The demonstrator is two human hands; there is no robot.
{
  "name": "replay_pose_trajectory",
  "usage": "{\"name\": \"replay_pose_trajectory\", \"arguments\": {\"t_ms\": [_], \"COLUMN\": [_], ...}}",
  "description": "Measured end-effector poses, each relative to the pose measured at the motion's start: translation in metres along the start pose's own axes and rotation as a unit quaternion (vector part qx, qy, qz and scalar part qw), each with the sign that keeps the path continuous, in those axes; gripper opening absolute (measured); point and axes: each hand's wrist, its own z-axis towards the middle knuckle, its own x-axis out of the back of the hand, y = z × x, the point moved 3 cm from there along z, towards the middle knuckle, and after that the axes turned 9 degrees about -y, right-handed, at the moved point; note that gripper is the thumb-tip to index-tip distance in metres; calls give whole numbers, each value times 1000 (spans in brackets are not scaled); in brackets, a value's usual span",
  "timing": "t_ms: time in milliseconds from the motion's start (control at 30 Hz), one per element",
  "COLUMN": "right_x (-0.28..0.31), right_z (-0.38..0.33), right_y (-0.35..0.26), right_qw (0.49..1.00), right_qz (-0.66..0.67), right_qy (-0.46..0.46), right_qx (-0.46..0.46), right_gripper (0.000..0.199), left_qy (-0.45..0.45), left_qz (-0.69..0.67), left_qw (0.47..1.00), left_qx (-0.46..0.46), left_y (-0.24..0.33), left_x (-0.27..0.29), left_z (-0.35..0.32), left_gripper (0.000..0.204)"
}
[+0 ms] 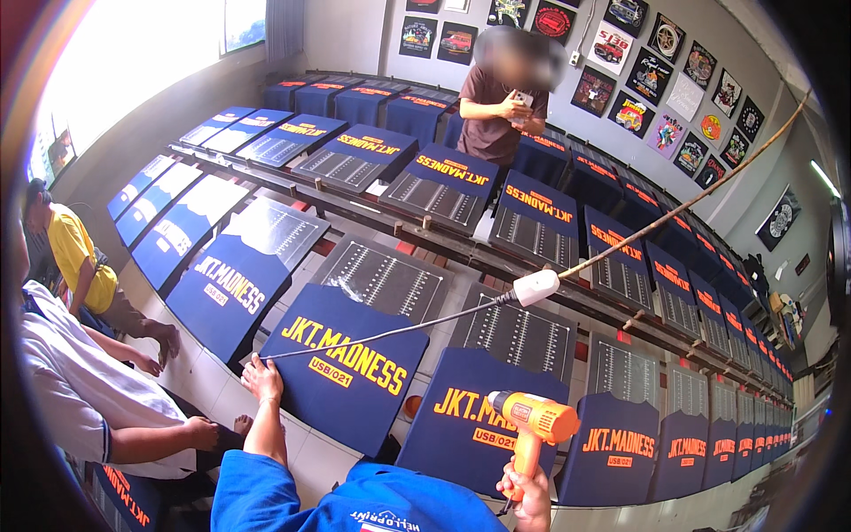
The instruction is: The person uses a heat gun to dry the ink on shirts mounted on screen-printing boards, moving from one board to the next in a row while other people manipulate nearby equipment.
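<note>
My right hand [529, 492] is wrapped round the handle of an orange heat gun [542, 418]. The gun's nozzle points left, above a navy T-shirt [434, 457] with yellow and orange print, stretched on a grey board. At the left, my left hand [262, 379] pinches a dark power cord [381, 334] beside the lower left edge of another navy T-shirt [310, 403]. That cord crosses over the shirt up to a white socket [537, 288], which hangs at the tip of a long thin stick [691, 206].
Rows of boards [359, 158] with navy shirts stretch to both sides on long rails [390, 223]. A person in a brown shirt [490, 124] stands behind them holding a phone. Close on my left are people in a white shirt [89, 381] and a yellow shirt [75, 253].
</note>
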Motion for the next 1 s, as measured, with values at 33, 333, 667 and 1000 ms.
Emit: {"name": "replay_pose_trajectory", "arguments": {"t_ms": [33,333,667,1000], "right_x": [6,-6,-12,-64], "right_z": [2,11,37,75], "right_y": [5,6,22,57], "right_qw": [1000,997,993,983], "right_qz": [-9,-45,-71,-62], "right_qy": [-12,-17,-61,-136], "right_qx": [-3,-52,-76,-104], "right_gripper": [31,33,36,48], "left_qy": [4,-14,-27,-31], "left_qz": [3,-13,-8,-15], "left_qw": [1000,1000,999,999], "left_qx": [1,-1,-24,-12], "left_y": [-2,7,-14,-44], "left_x": [-1,7,-8,52], "left_z": [1,-3,14,57], "left_gripper": [48,48,44,36]}}
